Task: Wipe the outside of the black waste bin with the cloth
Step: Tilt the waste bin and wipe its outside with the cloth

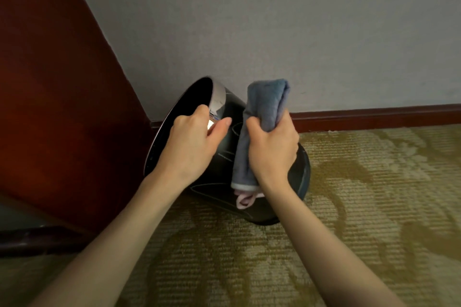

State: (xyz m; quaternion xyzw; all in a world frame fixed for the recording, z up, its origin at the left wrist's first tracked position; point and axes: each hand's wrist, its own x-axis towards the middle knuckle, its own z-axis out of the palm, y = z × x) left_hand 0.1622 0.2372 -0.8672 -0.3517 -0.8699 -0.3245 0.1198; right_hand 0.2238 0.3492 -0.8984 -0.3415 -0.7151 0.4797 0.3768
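Carpeted room corner, patterned carpet (361, 207), papered wall (274, 20), dark wooden skirting (374, 117)

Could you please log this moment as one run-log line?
left hand: grips tilted black waste bin rim | right hand: presses folded blue cloth on bin's outside | floor: carpet

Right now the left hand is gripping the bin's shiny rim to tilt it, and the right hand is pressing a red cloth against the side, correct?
Not quite: the cloth is blue-grey, not red, as the head view shows. Otherwise right: the left hand grips the bin's shiny rim, tilting it, and the right hand presses the cloth against its side.
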